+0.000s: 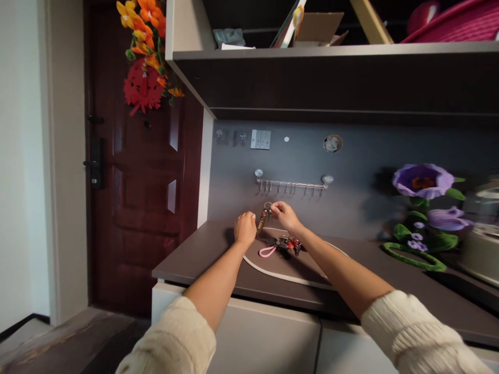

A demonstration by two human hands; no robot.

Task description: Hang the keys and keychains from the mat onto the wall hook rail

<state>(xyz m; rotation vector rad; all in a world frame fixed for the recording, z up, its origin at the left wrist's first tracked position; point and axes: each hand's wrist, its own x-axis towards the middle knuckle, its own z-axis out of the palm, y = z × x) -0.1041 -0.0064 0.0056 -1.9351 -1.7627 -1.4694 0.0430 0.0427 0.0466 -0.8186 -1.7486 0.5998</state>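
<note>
Both hands are raised above the brown counter, just below a metal hook rail fixed to the wall. My right hand pinches a keychain by its ring, with small keys hanging close to the fingertips. My left hand is closed at the lower part of the same keychain's dark lettered strap. Beneath the hands, a pile of keys and trinkets in black and red lies on a white-rimmed tray. A pink loop strap sticks out of the pile to the left.
Purple artificial flowers stand on the right of the counter, beside a pale appliance. An overhanging shelf spans above. To the left is a dark red door with orange flowers near its top. Switches are on the wall.
</note>
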